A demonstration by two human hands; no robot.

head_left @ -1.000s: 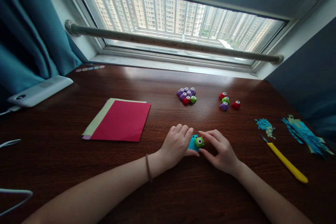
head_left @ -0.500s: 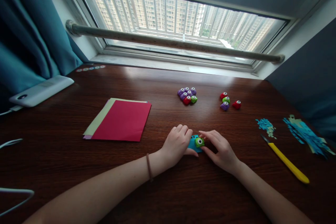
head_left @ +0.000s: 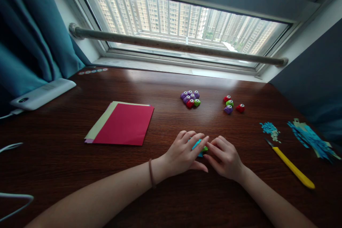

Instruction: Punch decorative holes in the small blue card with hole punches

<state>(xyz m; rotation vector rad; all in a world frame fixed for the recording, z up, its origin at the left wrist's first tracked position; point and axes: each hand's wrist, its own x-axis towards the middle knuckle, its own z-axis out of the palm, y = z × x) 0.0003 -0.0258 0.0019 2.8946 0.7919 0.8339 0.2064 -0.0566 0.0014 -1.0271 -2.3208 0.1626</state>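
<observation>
My left hand (head_left: 184,152) lies stretched over a small green paper punch (head_left: 205,148) and a piece of blue paper (head_left: 197,145), hiding most of both. Its fingers are extended across the punch's top, and the thumb is held apart below, close to the tabletop. My right hand (head_left: 224,156) is curled at the punch's right side, its thumb and fingertips closed about that edge. The round button on top of the punch is covered by my left fingers.
Red sheets (head_left: 123,124) lie stacked at left. Behind my hands stand several coloured punches (head_left: 190,99), with another group (head_left: 229,104) farther right. A yellow-handled craft knife (head_left: 294,167), blue paper bits (head_left: 268,127) and cut strips (head_left: 312,139) lie right. A white power bank (head_left: 44,94) is far left.
My left hand has opened from its grip on the blue paper and moved right, over the punch's top. My right fingers have curled in closer at its side.
</observation>
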